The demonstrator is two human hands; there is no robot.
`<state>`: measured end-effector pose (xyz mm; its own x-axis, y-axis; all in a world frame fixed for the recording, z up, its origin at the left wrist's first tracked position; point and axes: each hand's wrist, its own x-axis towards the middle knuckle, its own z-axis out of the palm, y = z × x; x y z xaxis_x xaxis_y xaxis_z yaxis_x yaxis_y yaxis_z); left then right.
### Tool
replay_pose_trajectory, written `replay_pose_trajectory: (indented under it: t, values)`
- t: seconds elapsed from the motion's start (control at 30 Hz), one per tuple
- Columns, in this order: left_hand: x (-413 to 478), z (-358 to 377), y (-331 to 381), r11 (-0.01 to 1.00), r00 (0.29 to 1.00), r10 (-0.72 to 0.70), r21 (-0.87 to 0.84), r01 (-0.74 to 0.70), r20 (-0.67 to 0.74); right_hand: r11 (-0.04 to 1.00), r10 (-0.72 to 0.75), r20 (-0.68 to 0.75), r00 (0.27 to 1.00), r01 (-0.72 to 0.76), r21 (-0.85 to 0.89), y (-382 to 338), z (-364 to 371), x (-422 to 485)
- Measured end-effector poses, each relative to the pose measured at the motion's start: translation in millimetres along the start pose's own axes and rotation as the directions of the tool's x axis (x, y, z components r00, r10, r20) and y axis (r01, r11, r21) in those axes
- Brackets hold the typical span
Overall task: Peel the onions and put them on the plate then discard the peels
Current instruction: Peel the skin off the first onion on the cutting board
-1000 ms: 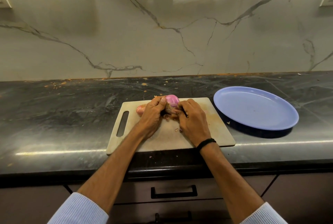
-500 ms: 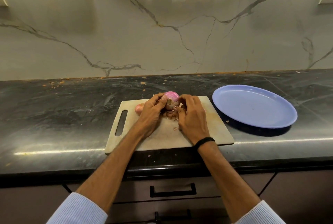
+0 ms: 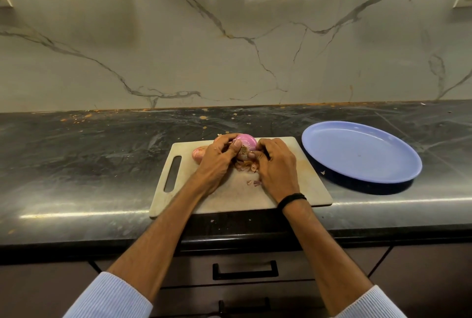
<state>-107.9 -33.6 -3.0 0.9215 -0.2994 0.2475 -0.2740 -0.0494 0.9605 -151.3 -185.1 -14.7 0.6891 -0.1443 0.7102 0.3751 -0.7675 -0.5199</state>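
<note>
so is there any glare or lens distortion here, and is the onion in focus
Head view: wide-angle distortion bows the front edge of the countertop, where a bright glare streak runs; a soft light reflection sits on the marble backsplash; the blue plate throws a dark shadow under its near rim; the onion, gripped by the left hand and right hand, looks fairly sharp, partly hidden by fingers.

Two bare forearms, pale blue ribbed sleeves (image 3: 109, 297) pushed up, black wristband (image 3: 291, 199) on right wrist

Two onions (image 3: 246, 142) (image 3: 198, 155), one plate (image 3: 362, 153), one board (image 3: 229, 196)
</note>
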Motion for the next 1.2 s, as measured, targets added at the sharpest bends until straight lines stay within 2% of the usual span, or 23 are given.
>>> replay_pose_trajectory:
  t: [0.27,0.5,0.67,0.8,0.9,1.07,1.2]
  values:
    - [2,-3,-4,0.999,1.0,-0.005,0.043,0.004,0.008,1.0,-0.002,0.055,0.998,0.002,-0.008,1,0,-1]
    - [6,-2,-9,0.999,1.0,-0.015,0.042,0.015,-0.014,0.996,-0.069,0.059,0.996,0.072,-0.044,0,3,-2]
    - [8,-2,-13,0.996,0.997,-0.057,-0.064,0.055,-0.042,0.994,-0.103,0.053,0.993,0.105,-0.03,-7,2,-4]
    - [7,-2,-11,0.995,0.996,-0.075,-0.063,0.072,-0.041,0.998,0.048,-0.075,0.996,-0.05,-0.022,-8,-3,-4]
    - [7,-1,-10,0.99,0.995,-0.097,-0.102,0.094,-0.018,0.988,0.147,-0.08,0.986,-0.15,-0.035,-6,-3,-4]
    - [6,-2,-10,0.99,0.996,-0.09,-0.111,0.086,-0.026,0.999,-0.016,-0.043,0.999,0.015,-0.04,-6,4,-2]
    - [4,-1,-8,0.995,0.997,-0.068,-0.075,0.065,-0.032,0.996,-0.048,-0.025,0.999,0.046,-0.073,-2,6,-2]
